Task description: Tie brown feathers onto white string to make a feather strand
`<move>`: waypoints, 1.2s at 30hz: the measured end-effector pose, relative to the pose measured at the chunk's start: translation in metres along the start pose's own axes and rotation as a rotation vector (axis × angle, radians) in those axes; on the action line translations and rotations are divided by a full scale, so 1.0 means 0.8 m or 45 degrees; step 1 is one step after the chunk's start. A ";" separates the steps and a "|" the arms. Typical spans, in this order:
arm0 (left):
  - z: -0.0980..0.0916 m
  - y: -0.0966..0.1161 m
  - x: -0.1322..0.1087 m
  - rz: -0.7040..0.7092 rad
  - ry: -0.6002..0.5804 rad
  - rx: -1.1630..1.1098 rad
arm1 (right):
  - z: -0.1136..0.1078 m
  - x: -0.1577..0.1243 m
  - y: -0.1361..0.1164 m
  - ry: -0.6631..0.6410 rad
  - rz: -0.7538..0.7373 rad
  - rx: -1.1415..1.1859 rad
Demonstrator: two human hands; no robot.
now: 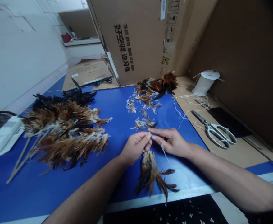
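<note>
My left hand (137, 146) is closed in a pinch around a small pale piece (148, 136) at the centre of the blue table. Close against it, the fingertips of my right hand (169, 141) meet the same piece, and a thin white string (163, 151) hangs from that hand. Just below the hands lies a bunch of brown and black feathers (149, 172), its pale quill ends toward my fingers. Small loose feathers (147, 123) rest just beyond my fingertips. What exactly the fingers grip is too small to tell.
Large piles of brown feathers (66, 143) lie at the left beside thin sticks (22, 158). Another feather pile (157, 85) is at the back. Scissors (216, 133) and a spool of white string (205, 83) stand at the right on cardboard. Big cardboard boxes (145, 40) rise behind.
</note>
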State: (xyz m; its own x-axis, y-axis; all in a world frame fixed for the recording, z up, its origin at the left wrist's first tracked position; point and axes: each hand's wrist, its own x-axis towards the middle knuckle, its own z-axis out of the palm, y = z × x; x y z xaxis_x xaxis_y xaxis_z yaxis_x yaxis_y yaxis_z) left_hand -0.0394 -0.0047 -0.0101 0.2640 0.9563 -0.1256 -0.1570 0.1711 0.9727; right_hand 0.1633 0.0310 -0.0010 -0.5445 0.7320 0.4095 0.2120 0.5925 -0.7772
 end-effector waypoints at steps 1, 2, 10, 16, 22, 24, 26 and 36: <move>0.001 0.000 0.001 0.004 0.020 -0.025 | -0.003 0.000 -0.003 -0.029 0.026 -0.053; 0.001 0.001 0.001 0.013 0.048 -0.049 | -0.008 0.000 -0.006 -0.060 0.049 -0.115; 0.006 0.010 0.005 0.029 0.289 -0.115 | -0.054 0.015 -0.025 -0.201 -0.014 -0.300; 0.013 0.022 0.000 -0.015 0.356 -0.167 | -0.044 0.016 -0.015 -0.066 -0.128 -0.379; 0.018 0.020 -0.003 -0.114 0.203 -0.220 | -0.034 0.014 -0.011 -0.034 -0.183 -0.368; 0.020 0.019 -0.004 -0.116 0.199 -0.234 | -0.033 0.014 -0.012 -0.051 -0.190 -0.357; 0.021 0.018 -0.004 -0.105 0.171 -0.231 | -0.033 0.013 -0.013 -0.061 -0.186 -0.336; 0.018 0.014 -0.009 -0.195 -0.074 0.017 | -0.024 0.009 -0.006 -0.093 0.033 0.032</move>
State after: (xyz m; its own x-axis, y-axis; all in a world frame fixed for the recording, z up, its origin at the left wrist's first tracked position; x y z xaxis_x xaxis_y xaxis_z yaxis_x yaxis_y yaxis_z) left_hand -0.0295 -0.0128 0.0043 0.3382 0.9041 -0.2614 -0.0980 0.3101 0.9456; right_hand 0.1743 0.0399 0.0145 -0.5973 0.7199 0.3536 0.2071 0.5644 -0.7991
